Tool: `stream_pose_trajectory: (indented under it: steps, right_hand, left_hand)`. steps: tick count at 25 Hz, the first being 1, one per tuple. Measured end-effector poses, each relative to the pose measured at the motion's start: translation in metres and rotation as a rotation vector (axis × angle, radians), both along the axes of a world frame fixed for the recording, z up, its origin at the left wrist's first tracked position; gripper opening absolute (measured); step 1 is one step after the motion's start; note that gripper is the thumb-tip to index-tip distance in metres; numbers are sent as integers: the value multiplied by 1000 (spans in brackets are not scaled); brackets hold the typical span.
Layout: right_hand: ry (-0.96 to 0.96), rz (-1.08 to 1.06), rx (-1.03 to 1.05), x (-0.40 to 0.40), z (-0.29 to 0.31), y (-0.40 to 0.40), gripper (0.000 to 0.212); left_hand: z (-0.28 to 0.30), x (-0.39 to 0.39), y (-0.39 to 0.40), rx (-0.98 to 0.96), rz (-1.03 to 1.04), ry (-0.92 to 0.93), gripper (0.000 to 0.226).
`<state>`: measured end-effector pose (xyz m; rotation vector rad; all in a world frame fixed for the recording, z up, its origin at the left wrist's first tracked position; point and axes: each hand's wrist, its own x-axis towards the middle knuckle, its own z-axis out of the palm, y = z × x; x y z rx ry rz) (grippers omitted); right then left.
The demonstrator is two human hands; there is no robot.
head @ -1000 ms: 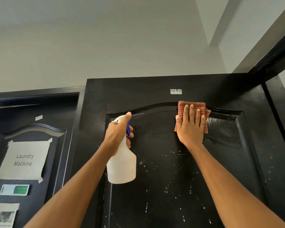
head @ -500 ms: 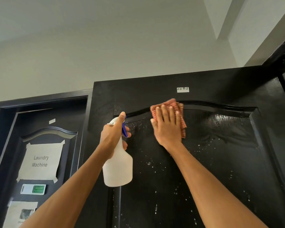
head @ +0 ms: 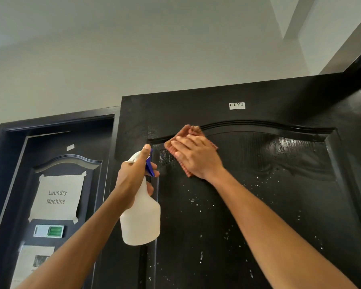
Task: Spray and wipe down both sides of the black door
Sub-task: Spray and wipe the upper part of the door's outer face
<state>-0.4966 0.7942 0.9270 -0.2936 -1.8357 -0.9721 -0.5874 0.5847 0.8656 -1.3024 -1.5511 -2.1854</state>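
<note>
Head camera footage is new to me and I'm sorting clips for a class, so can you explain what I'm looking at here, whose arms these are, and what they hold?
There is no machine here. The camera sits on a person's head and looks up along their own two bare arms, so you see what they see. The left hand grips a white spray bottle with a blue trigger. The right hand lies flat, fingers straight, pressing an orange checked cloth against the upper left corner of the raised panel of the black door. White droplets speckle the door lower down, and a wet sheen shows to the right of the cloth. A small white label sits near the door's top. To the left, another dark door carries a paper sign reading "Laundry Machine".
</note>
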Motion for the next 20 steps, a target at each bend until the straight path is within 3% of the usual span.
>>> stream_pose_trajectory:
  steps: [7, 11, 13, 20]
  right_hand:
    - [532, -84, -287, 108, -1, 65, 60]
    - [701, -71, -490, 92, -7, 58, 59]
    - [663, -47, -468, 76, -1, 42, 57]
    - [207, 32, -182, -41, -28, -25, 61]
  left_hand:
    - [0, -3, 6, -22, -31, 41, 44]
    - [7, -6, -4, -28, 16, 71, 42]
    - [6, -12, -18, -44, 56, 86, 44]
    - [-26, -37, -50, -55, 112, 8, 41]
